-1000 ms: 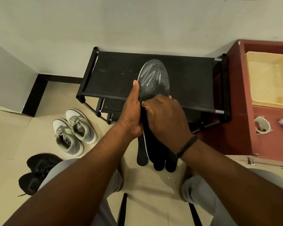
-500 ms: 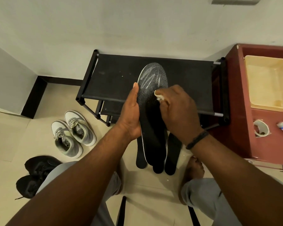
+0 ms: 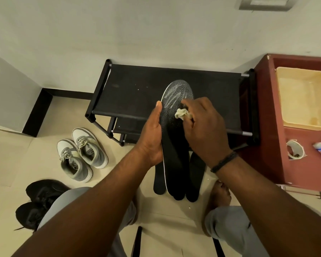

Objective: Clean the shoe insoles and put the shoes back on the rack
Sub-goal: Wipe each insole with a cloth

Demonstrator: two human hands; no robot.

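My left hand (image 3: 152, 134) grips the left edge of a black insole (image 3: 174, 138), its toe end over the black shoe rack (image 3: 137, 93). My right hand (image 3: 204, 130) pinches a crumpled pale cloth (image 3: 181, 113) against the insole's whitened front. More insoles (image 3: 195, 179) lie beneath. Grey sneakers (image 3: 81, 153) and black shoes (image 3: 37, 199) sit on the floor at left.

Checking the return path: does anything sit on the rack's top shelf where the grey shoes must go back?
Nothing visible rests on the rack top shelf. The grey shoes stand on the floor left of it.
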